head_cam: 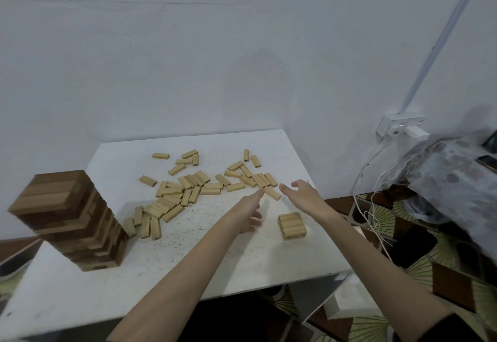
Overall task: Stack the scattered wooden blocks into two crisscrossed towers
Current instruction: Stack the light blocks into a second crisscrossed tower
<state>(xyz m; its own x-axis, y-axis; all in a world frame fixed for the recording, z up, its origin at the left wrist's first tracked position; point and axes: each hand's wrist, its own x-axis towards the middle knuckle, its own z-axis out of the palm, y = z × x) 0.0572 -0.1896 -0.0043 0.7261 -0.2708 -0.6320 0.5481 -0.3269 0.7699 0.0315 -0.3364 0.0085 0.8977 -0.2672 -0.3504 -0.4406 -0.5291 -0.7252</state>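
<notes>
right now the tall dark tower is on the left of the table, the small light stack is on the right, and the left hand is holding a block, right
Not quite. In the head view the left hand holds nothing: its fingers stretch toward a loose block. The tall dark tower is on the left of the table and the small light stack is on the right, as you said.

Home room, patterned floor mat [419,236], wall socket [400,125]
</notes>
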